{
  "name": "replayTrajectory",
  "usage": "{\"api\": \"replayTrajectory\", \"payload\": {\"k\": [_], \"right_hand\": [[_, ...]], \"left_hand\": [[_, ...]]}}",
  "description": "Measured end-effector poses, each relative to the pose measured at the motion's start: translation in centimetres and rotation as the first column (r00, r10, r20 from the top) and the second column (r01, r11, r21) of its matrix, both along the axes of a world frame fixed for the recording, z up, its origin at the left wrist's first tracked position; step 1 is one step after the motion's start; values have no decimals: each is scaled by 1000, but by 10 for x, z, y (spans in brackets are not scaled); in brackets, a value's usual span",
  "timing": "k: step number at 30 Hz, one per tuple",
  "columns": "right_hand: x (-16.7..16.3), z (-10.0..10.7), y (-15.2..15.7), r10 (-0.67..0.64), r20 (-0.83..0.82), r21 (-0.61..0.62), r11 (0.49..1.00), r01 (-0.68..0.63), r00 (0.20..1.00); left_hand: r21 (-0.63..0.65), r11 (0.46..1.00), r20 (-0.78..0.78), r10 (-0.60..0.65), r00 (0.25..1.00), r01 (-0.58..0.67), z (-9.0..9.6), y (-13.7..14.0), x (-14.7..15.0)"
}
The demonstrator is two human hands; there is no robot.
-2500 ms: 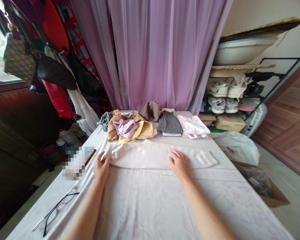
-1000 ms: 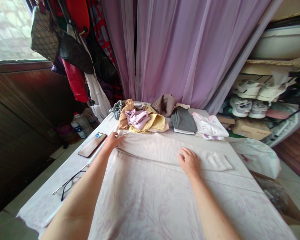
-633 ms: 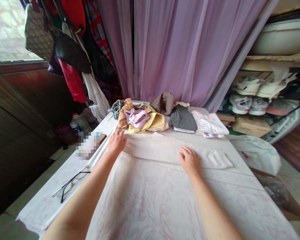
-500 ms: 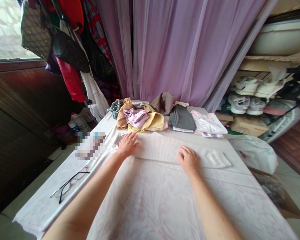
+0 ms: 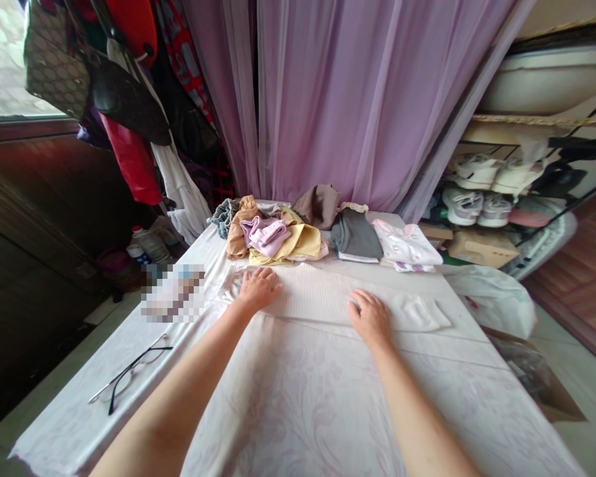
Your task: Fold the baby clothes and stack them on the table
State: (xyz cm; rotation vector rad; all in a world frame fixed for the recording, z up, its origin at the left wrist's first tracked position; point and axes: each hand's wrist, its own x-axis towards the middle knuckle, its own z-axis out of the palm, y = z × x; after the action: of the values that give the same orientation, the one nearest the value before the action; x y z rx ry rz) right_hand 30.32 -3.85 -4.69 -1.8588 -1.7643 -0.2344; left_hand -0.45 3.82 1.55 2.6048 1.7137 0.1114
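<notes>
A pair of white ribbed trousers (image 5: pixel 312 291), folded lengthwise, lies flat across the tablecloth in front of me. Its gathered end is at the left and its cuffs point right. My left hand (image 5: pixel 261 289) rests palm down on the left part, fingers spread. On the right part lies my right hand (image 5: pixel 371 317), its fingers loosely bent and touching the cloth. Neither hand grips anything. Just behind the trousers is a heap of loose clothes (image 5: pixel 305 242) in yellow, lilac, brown and tan.
Right of the heap lie folded dark grey clothing (image 5: pixel 356 233) and a folded white-and-pink garment (image 5: pixel 407 245). Eyeglasses (image 5: pixel 129 371) and a blurred-out item (image 5: pixel 173 293) are on the table's left side. A purple curtain (image 5: pixel 318 99) hangs behind; a shoe rack (image 5: pixel 477 205) stands right.
My left hand has slid slightly right over the trousers. The right hand stays at the same place on the cloth. The view has turned a little to the right.
</notes>
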Motion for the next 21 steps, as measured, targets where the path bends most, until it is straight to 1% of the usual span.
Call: {"api": "replayTrajectory", "payload": {"k": [2, 5, 8, 11, 17, 21], "right_hand": [[-1, 1, 0, -7, -9, 0, 1000, 7, 1000], [-2, 3, -1, -8, -24, -16, 1000, 8, 1000], [-3, 5, -1, -13, -31, -35, 999, 12, 999], [-3, 6, -1, -18, -28, -35, 999, 17, 999], [-3, 6, -1, -20, 0, -54, 998, 20, 1000], [-3, 6, -1, -26, 14, -53, 998, 26, 1000]], "left_hand": [[55, 997, 14, -53, 999, 52, -2, 1, 8], [22, 993, 38, -115, 993, 115, -9, 0, 15], [-33, 995, 37, -92, 995, 93, -14, 0, 17], [-50, 996, 32, -77, 996, 79, -13, 0, 18], [46, 996, 83, -74, 994, 70, -17, -11, 15], [53, 997, 97, -69, 993, 64, -19, -18, 12]]}}
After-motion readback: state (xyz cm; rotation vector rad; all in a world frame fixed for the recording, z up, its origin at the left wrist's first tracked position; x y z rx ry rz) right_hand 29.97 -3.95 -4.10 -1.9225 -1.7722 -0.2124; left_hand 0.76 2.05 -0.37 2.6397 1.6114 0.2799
